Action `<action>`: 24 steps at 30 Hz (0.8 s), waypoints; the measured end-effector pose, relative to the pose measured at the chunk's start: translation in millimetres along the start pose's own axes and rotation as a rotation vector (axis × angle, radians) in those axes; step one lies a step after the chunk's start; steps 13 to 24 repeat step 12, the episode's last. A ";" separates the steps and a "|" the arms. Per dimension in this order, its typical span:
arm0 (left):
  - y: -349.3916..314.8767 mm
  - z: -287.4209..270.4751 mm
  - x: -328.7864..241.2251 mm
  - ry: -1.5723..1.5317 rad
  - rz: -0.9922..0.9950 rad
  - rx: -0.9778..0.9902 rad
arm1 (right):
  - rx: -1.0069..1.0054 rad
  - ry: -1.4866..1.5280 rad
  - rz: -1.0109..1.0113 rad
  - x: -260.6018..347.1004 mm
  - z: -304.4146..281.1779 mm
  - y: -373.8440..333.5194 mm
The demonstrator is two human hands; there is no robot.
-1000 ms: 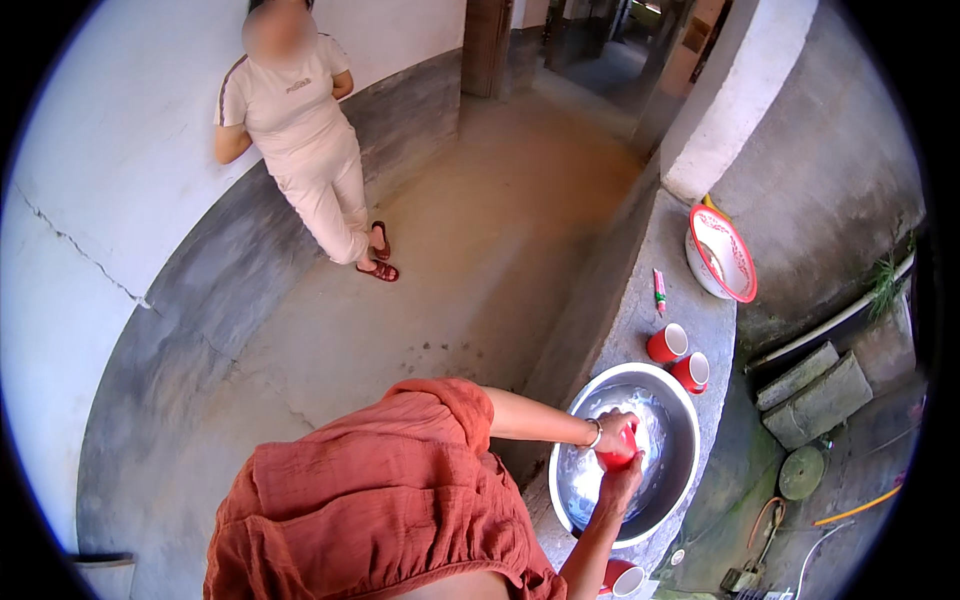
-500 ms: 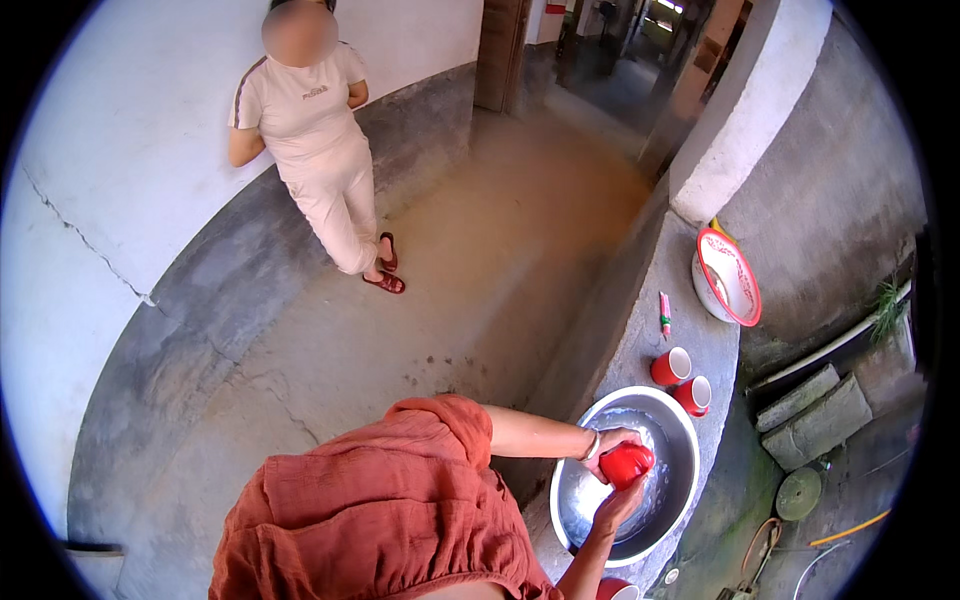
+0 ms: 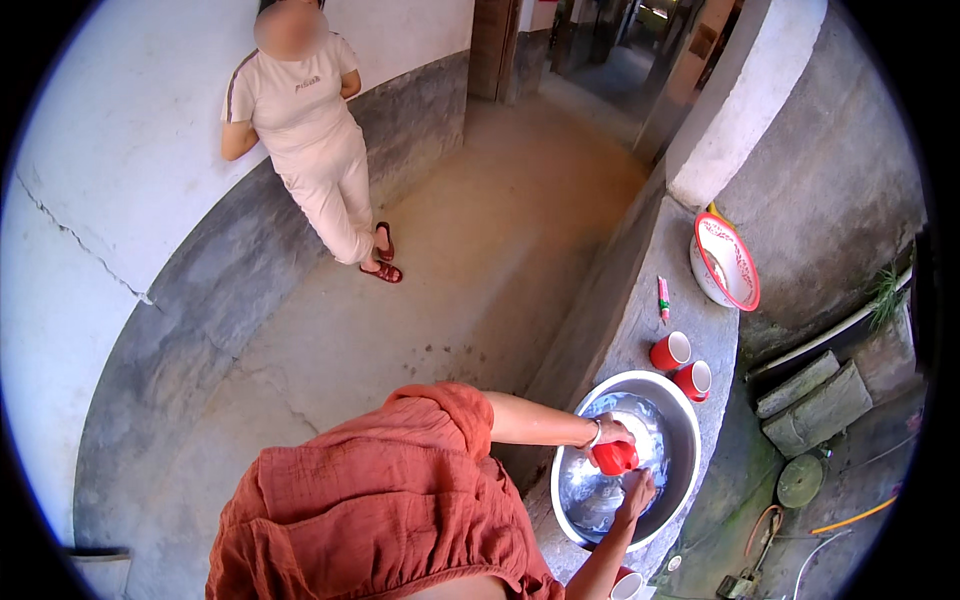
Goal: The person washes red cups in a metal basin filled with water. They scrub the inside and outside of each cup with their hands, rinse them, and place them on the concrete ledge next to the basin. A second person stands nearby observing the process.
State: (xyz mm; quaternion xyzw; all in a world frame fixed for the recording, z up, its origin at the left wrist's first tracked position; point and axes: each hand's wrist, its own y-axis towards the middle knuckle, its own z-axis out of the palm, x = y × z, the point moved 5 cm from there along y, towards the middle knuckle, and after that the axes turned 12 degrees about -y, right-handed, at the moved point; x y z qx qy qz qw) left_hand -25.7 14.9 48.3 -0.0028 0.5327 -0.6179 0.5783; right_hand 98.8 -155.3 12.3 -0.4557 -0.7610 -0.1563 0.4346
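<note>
My left hand point(image 3: 612, 436), with a bangle at the wrist, grips a red mug point(image 3: 617, 459) over a wide metal basin point(image 3: 688, 470). Shiny water lies in the basin. My right hand point(image 3: 638, 490) is just below the mug, apart from it, with its fingers curled; whether anything is in them is hidden. Beyond the basin's far rim stand two red mugs with white insides, one point(image 3: 668, 351) behind the other point(image 3: 692, 381). Another red mug point(image 3: 627, 583) shows partly at the lower edge, beside my right forearm.
The basin rests on a concrete ledge point(image 3: 640, 330). Farther along it are a pink-and-green tube point(image 3: 663, 299) and a red-rimmed enamel bowl point(image 3: 726, 262). A person point(image 3: 310, 130) leans against the left wall. Right of the ledge, lower ground holds concrete blocks point(image 3: 820, 400) and a round lid point(image 3: 801, 481).
My hands have separated: the right one has come off the mug and moved down. The left one keeps the mug and has shifted slightly left.
</note>
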 end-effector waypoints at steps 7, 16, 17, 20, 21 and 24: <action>22.2 -8.6 12.7 0.323 0.178 -0.172 | 0.081 0.576 -0.015 47.1 19.0 -7.8; 24.1 -7.3 8.8 0.258 0.134 0.007 | 0.176 0.148 -0.111 81.1 31.0 -35.0; 24.1 -7.3 8.8 0.258 0.134 0.007 | 0.176 0.148 -0.111 81.1 31.0 -35.0; 24.1 -7.3 8.8 0.258 0.134 0.007 | 0.176 0.148 -0.111 81.1 31.0 -35.0; 24.1 -7.3 8.8 0.258 0.134 0.007 | 0.176 0.148 -0.111 81.1 31.0 -35.0; 24.1 -7.3 8.8 0.258 0.134 0.007 | 0.176 0.148 -0.111 81.1 31.0 -35.0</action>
